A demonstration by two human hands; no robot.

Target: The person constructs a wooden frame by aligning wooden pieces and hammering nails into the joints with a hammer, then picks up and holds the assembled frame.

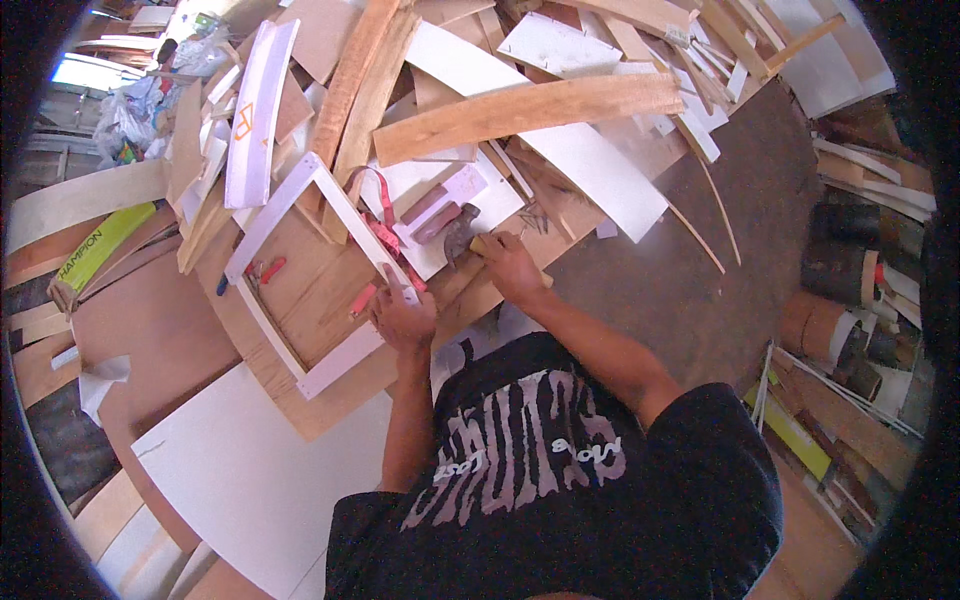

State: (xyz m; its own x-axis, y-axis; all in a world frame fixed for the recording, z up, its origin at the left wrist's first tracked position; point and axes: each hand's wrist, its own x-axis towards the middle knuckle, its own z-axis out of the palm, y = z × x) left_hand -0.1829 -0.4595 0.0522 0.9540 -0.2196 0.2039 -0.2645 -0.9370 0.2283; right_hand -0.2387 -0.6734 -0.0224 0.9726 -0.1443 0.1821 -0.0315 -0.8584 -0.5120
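My left hand (403, 315) is closed around the near right side of a white rectangular frame (345, 215), a finger lying along its edge. In my right hand (514, 268) is the handle of a claw hammer, its dark head (460, 230) close to the frame, apart from it. A red strap (382, 197) curls beside the frame, and a small red object (363, 299) sits by my left fingers. Red-handled pliers (270, 270) lie inside the frame's far left corner. Several nails (537, 217) rest beyond my right hand. A pinkish block (437, 212) lies past the hammer.
A plywood sheet (225, 310) supports the frame. Long boards (530, 115) and white panel pieces (595, 175) are heaped at the far side. A large white sheet (240, 470) lies at the lower left. Wood scraps and cylindrical containers (825, 325) stand along the right.
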